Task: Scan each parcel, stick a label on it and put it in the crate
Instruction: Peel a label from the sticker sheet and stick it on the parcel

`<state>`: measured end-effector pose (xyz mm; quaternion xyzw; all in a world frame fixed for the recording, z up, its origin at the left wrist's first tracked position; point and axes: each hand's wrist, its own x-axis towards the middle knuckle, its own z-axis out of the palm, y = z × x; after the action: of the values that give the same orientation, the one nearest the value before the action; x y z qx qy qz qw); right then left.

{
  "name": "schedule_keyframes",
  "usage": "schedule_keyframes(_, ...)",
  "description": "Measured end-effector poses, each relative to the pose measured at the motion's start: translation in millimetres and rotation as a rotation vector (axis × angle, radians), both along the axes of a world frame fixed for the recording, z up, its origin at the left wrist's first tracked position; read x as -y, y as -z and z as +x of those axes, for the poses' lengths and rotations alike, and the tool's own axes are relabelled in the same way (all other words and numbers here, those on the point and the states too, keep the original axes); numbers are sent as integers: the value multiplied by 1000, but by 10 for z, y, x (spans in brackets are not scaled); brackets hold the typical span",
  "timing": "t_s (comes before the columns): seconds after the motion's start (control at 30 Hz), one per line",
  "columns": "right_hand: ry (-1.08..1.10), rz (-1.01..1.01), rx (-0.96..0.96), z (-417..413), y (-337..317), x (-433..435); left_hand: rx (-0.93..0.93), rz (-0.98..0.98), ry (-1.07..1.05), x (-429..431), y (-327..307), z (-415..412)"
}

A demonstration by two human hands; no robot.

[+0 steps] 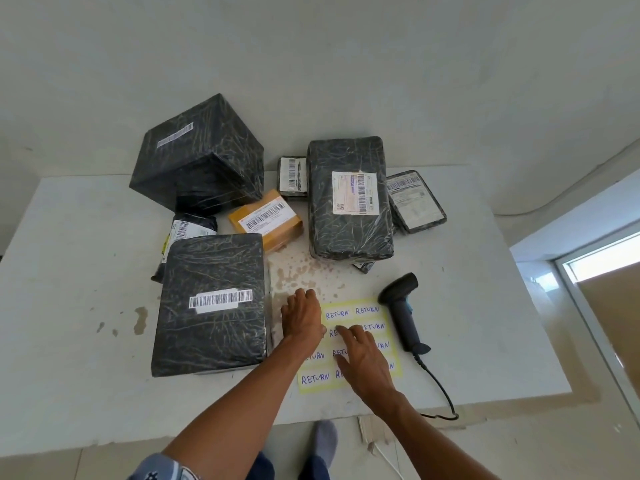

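A yellow sheet of white RETURN labels point(363, 311) lies flat on the white table point(79, 306). My left hand point(303, 315) presses down on the sheet's left edge, fingers spread. My right hand point(363, 358) rests on the sheet's middle, its fingertips at one label; whether a label is lifted is hidden. A black barcode scanner point(403, 311) lies right of the sheet, its cable running off the front edge. A black-wrapped parcel with a barcode strip point(211, 303) lies just left of my left hand. No crate is in view.
Behind stand a big black cube parcel point(197, 154), an orange parcel point(266, 221), a long black parcel with a white label point(349, 199), and small flat parcels point(415, 200) point(292, 176) point(188, 230). Brown stains mark the table. My feet show below its front edge.
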<state>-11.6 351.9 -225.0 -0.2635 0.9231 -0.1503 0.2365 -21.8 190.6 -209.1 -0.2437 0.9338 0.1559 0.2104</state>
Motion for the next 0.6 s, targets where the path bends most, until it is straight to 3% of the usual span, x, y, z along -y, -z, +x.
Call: schedule_keyframes(0.6, 44, -58, -6, 16, 59, 18, -38, -3, 16, 11, 86, -6)
